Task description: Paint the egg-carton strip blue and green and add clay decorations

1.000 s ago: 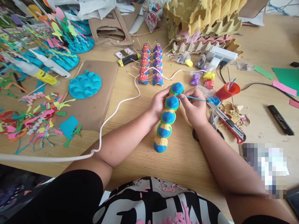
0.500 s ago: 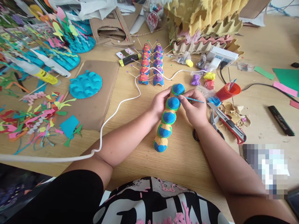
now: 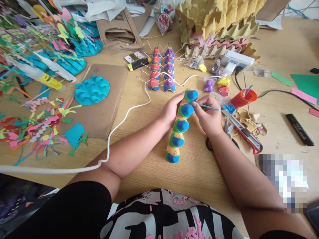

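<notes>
An egg carton strip [image 3: 181, 126] with blue and green clay over its bumps points away from me, lifted over the table. My left hand [image 3: 172, 108] is closed around its far left side, fingers partly hidden behind it. In my right hand [image 3: 208, 113] a thin blue stick [image 3: 208, 107] is pinched, its inner end by the second bump from the far end. The right fingertips are close against the strip; whether they press on it I cannot tell. Beyond stand a red strip [image 3: 155, 68] and a purple strip [image 3: 169, 69], both with faces and pins.
Scissors [image 3: 229, 131] and a red utility knife [image 3: 243, 126] lie right of my right hand, near an orange cup [image 3: 245, 98]. A white cable [image 3: 127, 116] crosses the table by my left arm. Paper scraps [image 3: 42, 126] and cardboard [image 3: 104, 109] lie left; egg trays [image 3: 219, 23] are stacked behind.
The egg carton strip has rolled a little to the right in my hands, so more green shows on its left side. Both hands keep their hold and have barely moved.
</notes>
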`<state>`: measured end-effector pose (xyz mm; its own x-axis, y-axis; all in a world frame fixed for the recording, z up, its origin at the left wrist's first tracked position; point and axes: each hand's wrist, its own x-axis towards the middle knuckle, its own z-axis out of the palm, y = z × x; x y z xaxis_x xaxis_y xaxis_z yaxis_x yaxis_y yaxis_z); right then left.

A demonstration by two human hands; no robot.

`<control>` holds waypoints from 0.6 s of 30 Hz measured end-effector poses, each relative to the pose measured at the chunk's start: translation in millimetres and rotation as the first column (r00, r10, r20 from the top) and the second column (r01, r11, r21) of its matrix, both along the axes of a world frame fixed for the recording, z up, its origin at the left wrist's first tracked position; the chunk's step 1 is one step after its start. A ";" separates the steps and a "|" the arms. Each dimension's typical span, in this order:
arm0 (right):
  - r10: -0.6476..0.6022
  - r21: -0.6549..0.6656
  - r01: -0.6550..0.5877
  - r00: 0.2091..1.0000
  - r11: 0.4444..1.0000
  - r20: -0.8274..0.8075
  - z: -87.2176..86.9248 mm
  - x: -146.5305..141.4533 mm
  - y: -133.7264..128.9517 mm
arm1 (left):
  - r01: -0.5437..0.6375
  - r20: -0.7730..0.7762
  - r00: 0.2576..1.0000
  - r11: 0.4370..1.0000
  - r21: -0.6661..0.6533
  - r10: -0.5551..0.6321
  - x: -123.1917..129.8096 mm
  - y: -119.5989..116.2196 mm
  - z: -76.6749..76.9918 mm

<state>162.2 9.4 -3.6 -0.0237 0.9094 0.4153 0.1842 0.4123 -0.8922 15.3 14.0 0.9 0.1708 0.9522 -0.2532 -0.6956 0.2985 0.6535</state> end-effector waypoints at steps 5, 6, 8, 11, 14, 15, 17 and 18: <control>-0.012 0.010 0.012 1.000 1.000 -0.011 1.4 5.0 3.6 | -0.075 -0.113 0.991 0.997 0.003 0.075 -1.7 0.7 -0.8; -0.015 0.014 0.015 1.000 1.000 -0.022 2.2 6.4 4.6 | -0.090 -0.136 0.987 0.996 0.013 0.091 -1.9 0.6 -0.3; -0.010 0.017 0.011 0.999 1.000 -0.042 4.6 9.3 6.6 | -0.108 -0.157 0.981 0.994 0.034 0.112 -2.2 0.3 1.4; 0.019 0.028 -0.019 1.000 0.999 -0.002 9.4 14.2 9.0 | -0.124 -0.134 0.982 0.991 0.055 0.131 -2.1 0.3 2.3; 0.038 0.079 -0.048 0.991 0.996 0.128 13.7 18.9 10.3 | -0.129 -0.102 0.985 0.989 0.067 0.136 -1.4 1.9 -1.7; 0.039 0.100 -0.056 0.984 0.993 0.173 14.5 20.1 10.6 | -0.129 -0.100 0.986 0.989 0.066 0.135 -1.2 2.6 -3.6; 0.045 0.130 -0.079 0.968 0.988 0.246 15.2 21.7 11.1 | -0.133 -0.112 0.984 0.989 0.059 0.139 -1.0 4.0 -7.3; 0.050 0.139 -0.091 0.961 0.986 0.273 15.1 22.3 11.5 | -0.134 -0.125 0.982 0.989 0.062 0.141 -1.1 4.4 -8.6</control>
<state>184.4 20.9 11.5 -0.2142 0.8297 0.5155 0.3734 0.5572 -0.7416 14.2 18.4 -7.7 0.0068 0.9771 -0.2126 -0.6363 0.1682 0.7529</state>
